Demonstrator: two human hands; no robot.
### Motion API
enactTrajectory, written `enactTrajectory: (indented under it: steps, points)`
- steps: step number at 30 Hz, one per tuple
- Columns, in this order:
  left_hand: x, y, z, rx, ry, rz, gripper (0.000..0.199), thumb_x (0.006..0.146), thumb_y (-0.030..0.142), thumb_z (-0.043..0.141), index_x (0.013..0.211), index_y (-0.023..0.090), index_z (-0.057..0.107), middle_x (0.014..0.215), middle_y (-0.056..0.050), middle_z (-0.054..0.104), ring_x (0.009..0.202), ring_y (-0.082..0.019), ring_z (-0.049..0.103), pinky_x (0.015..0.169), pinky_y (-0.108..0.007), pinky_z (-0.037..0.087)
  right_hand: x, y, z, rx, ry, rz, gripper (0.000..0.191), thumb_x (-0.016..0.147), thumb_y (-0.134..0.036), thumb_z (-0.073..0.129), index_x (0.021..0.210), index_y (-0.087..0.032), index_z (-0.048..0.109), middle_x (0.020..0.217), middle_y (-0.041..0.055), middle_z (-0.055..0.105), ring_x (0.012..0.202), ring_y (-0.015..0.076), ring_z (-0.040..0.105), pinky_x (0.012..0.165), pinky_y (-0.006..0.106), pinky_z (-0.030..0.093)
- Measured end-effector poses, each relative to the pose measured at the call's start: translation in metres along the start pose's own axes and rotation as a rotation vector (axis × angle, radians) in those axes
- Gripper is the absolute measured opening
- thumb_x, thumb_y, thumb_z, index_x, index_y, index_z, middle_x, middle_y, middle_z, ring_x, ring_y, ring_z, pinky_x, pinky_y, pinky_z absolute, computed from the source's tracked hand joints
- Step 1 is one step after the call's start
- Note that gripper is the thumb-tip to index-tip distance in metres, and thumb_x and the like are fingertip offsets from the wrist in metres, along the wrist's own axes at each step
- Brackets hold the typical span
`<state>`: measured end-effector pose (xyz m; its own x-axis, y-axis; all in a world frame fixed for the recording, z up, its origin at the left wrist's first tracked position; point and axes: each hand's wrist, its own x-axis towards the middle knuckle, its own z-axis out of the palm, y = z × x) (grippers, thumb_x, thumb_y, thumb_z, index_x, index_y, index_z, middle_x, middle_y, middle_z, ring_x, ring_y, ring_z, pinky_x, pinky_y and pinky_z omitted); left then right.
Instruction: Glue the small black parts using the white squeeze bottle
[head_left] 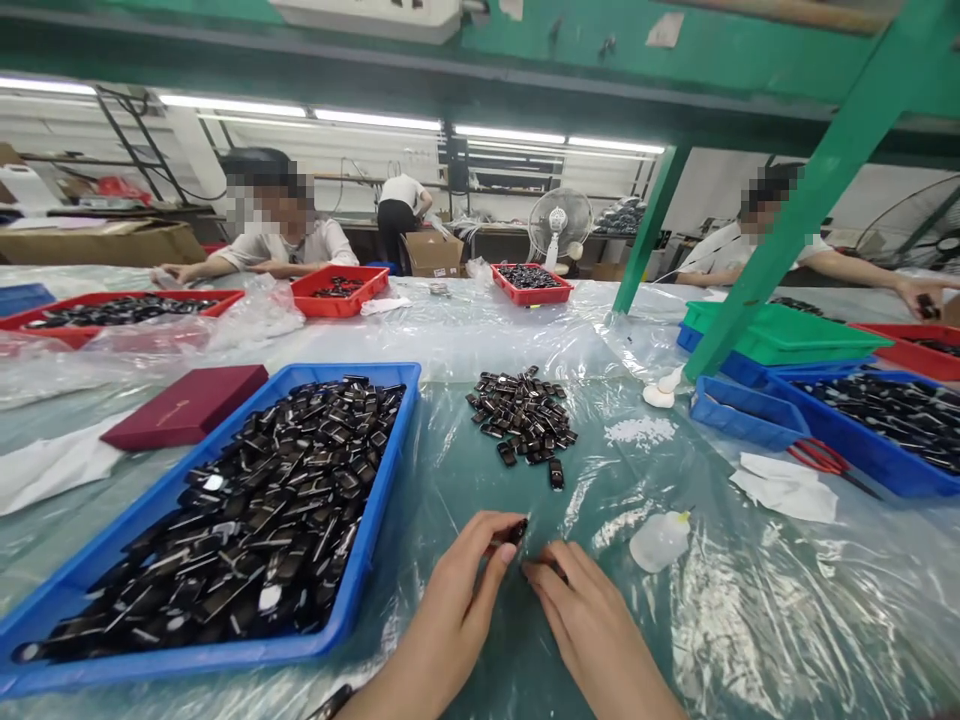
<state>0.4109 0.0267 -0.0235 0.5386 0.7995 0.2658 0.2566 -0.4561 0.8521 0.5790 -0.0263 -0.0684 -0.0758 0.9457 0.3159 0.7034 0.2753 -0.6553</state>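
Between the thumb and fingers of my left hand [469, 575] is a small glossy black piece [518, 530]. My right hand [576, 598] is close beside it, its fingers closed in a pinch; whatever they hold is mostly hidden. Beyond both hands lies a loose heap of similar small black rectangular pieces [525, 410], with a single black piece [556, 474] at its near edge. To the left, a long blue tray [373, 535] is filled with many more of them. A small pile of tiny white bits [640, 431] and a translucent squeeze bottle [660, 541] lie to the right.
A maroon box [187, 405] sits behind the blue tray. At right are a green tray [780, 335], a small blue bin [746, 412], red-handled pliers [821, 456] and white tissue [784, 487]. A slanted green post [795, 205] rises there. Co-workers sit across the table.
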Motion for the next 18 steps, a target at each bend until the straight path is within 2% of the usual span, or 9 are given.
enactTrajectory:
  steps: [4,8,11,14,18]
  points:
    - [0.0,0.001,-0.001,0.109,-0.014,0.144,0.023,0.104,0.02,0.041,0.124,0.03,0.05,0.116,-0.002,0.061,0.106,-0.015,0.063,0.089,-0.026,0.051,-0.001,0.002,-0.009,0.144,0.022,0.06,0.025,0.094,-0.02,0.038,0.083,-0.023,0.061,0.086,0.0087,0.061,0.08,0.0296,0.06,0.068,0.045,0.047]
    - [-0.003,0.0,0.0,0.275,-0.018,0.25,0.026,0.104,0.018,0.042,0.126,0.029,0.049,0.118,-0.004,0.06,0.107,-0.016,0.063,0.088,-0.028,0.053,-0.008,-0.005,-0.03,0.365,0.059,0.23,0.021,0.098,-0.039,0.047,0.09,-0.024,0.059,0.085,0.0057,0.063,0.079,0.0221,0.064,0.069,0.034,0.052]
    - [-0.005,-0.001,0.001,0.383,-0.018,0.327,0.027,0.104,0.017,0.04,0.128,0.026,0.049,0.12,-0.006,0.061,0.107,-0.018,0.063,0.087,-0.029,0.054,-0.009,-0.019,-0.042,0.747,0.073,0.43,0.028,0.09,-0.051,0.063,0.087,-0.023,0.065,0.087,0.0053,0.068,0.083,0.0191,0.066,0.076,0.029,0.052]
    - [-0.005,0.0,0.001,0.459,0.012,0.417,0.026,0.105,0.018,0.036,0.127,0.021,0.05,0.116,-0.008,0.063,0.103,-0.018,0.065,0.085,-0.029,0.055,-0.004,-0.034,-0.045,1.107,0.104,0.564,0.031,0.074,-0.05,0.082,0.076,-0.022,0.071,0.084,0.0033,0.067,0.079,0.0167,0.063,0.077,0.027,0.05]
    - [-0.002,0.005,0.001,0.538,0.056,0.522,0.025,0.106,0.018,0.035,0.122,0.017,0.054,0.108,-0.008,0.065,0.095,-0.018,0.066,0.079,-0.029,0.056,0.0,-0.039,-0.04,1.234,0.144,0.586,0.03,0.068,-0.047,0.087,0.073,-0.021,0.072,0.08,0.0005,0.06,0.074,0.0144,0.06,0.077,0.026,0.049]
